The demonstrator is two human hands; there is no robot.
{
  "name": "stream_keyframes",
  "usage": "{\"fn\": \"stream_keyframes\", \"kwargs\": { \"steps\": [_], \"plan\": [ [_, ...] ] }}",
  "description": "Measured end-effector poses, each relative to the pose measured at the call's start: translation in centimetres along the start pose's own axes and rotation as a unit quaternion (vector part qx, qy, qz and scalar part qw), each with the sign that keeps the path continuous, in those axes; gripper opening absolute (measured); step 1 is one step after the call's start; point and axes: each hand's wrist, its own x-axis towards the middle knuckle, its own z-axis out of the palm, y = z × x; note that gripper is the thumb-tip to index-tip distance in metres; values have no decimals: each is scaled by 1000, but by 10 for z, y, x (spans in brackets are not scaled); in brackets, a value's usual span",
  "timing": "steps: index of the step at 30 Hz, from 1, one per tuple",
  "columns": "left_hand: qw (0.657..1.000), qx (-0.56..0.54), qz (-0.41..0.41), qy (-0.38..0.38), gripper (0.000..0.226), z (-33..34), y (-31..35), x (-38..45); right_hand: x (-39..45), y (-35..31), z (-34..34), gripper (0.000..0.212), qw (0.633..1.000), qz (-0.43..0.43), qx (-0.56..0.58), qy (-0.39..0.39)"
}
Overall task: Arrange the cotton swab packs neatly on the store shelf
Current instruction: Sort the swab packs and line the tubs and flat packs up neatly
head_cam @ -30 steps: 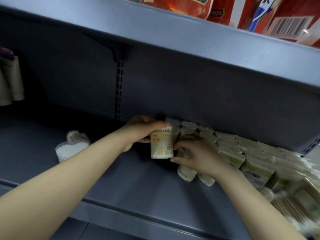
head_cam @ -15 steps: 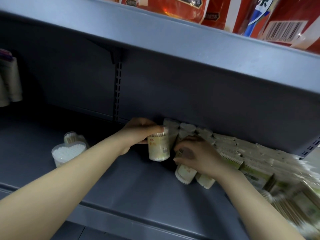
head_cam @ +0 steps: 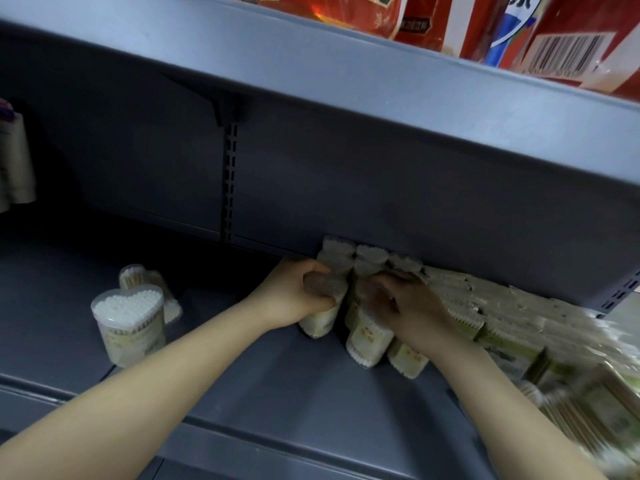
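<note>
My left hand [head_cam: 298,295] grips a clear cotton swab pack [head_cam: 320,320] from above; the pack stands on the grey shelf [head_cam: 277,386]. Just right of it, my right hand [head_cam: 408,306] holds the top of another swab pack [head_cam: 369,342], which leans forward. A third pack [head_cam: 405,360] leans beside that one, under my right wrist. Behind both hands, several upright packs [head_cam: 370,256] stand in rows against the back wall. A heart-shaped swab pack [head_cam: 130,325] stands alone at the left, with another [head_cam: 133,277] behind it.
Flat boxed swab packs [head_cam: 519,320] are piled along the right of the shelf, blurred at the far right. An upper shelf [head_cam: 346,81] hangs overhead with red packages [head_cam: 450,19] on it. Beige items [head_cam: 17,161] hang at the far left.
My left hand has carried its pack back and down onto the shelf beside the rows. My right hand has shifted a little on the leaning packs.
</note>
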Motion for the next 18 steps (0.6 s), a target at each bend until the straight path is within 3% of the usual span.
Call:
{"fn": "stream_keyframes", "kwargs": {
  "steps": [2, 3, 7, 9, 13, 18],
  "plan": [
    [999, 22, 47, 6, 18, 5, -1, -1, 0, 1, 2, 63, 1000, -2, -2, 11],
    [997, 30, 67, 12, 20, 8, -1, -2, 0, 1, 2, 64, 1000, -1, -1, 16],
    [993, 47, 97, 47, 75, 18, 2, -3, 0, 1, 2, 60, 1000, 0, -2, 14],
    [993, 69, 83, 53, 87, 20, 0, -1, 0, 1, 3, 57, 1000, 2, -2, 14],
    [992, 80, 85, 41, 87, 21, -3, 5, 0, 0, 4, 55, 1000, 9, -6, 17],
    [991, 95, 91, 40, 87, 24, -4, 14, 0, -2, 3, 73, 1000, 5, -4, 22]
  ]
}}
